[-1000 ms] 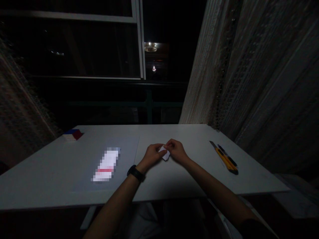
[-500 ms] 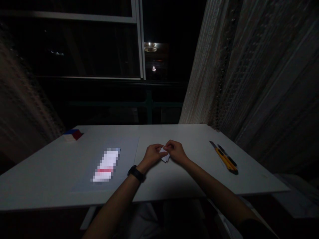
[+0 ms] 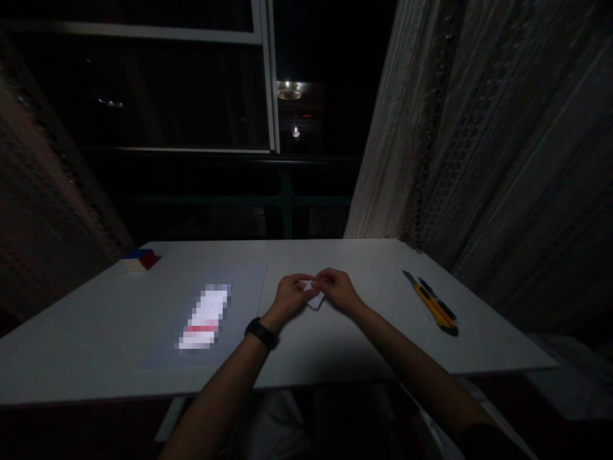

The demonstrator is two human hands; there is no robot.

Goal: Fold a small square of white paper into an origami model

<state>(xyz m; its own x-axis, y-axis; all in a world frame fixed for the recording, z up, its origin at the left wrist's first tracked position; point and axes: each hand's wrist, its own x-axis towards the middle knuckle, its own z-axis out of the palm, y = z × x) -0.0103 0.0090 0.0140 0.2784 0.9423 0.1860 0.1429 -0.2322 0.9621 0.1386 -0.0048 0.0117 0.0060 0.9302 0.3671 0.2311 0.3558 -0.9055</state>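
A small piece of folded white paper (image 3: 315,301) is held between both hands above the middle of the white table (image 3: 364,345). My left hand (image 3: 290,295), with a dark band on its wrist, pinches the paper from the left, thumb across its front. From the right, my right hand (image 3: 336,289) grips its upper part with bent fingers. The paper's lower end comes to a point below the fingers. Its top is partly hidden by the fingertips, and the dim light hides the finer folds.
Left of my hands, a lit, pixelated phone screen (image 3: 205,318) lies on a pale sheet (image 3: 249,300). A coloured cube (image 3: 140,260) sits at the far left. On the right are a yellow box cutter (image 3: 433,306) and a dark pen (image 3: 437,297). Curtains (image 3: 383,160) flank a dark window.
The folded paper has turned slightly between my fingers and shows a wider, pointed lower part. Both hands have shifted only a little; the things on the table lie as before.
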